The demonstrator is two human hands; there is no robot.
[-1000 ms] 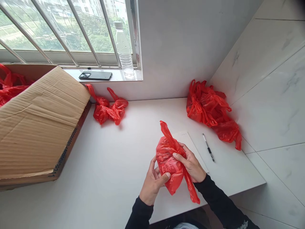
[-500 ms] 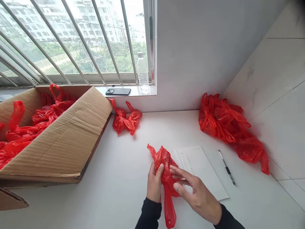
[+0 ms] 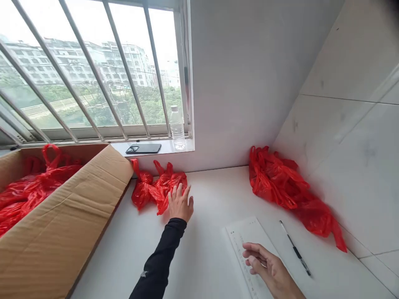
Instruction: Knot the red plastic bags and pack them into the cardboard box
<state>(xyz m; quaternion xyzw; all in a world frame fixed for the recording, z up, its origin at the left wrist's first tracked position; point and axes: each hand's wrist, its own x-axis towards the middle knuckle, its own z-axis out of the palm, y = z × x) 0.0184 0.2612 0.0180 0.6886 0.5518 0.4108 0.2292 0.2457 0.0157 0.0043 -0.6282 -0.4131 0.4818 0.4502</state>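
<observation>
My left hand [image 3: 181, 204] reaches out to the tied red plastic bags [image 3: 162, 189] by the wall below the window. Its fingers are spread over the right-hand bag; touching or just above it, I cannot tell. My right hand [image 3: 268, 265] hovers above the notepad [image 3: 246, 236] with its fingers loosely bent and apart, and nothing is in it. A black-and-clear pen [image 3: 296, 249] lies to the right of the notepad.
A cardboard box [image 3: 84, 199] full of red bags stands at the left. A heap of red plastic bags [image 3: 280, 182] lies against the right wall. On the sill are a phone [image 3: 144, 148] and a clear bottle [image 3: 177, 128]. Metal bars [image 3: 118, 58] cross the window.
My left hand has moved forward and left with the red bag, which now lies beside the other bags by the wall. The right hand has drawn back slightly. The view has tilted up.
</observation>
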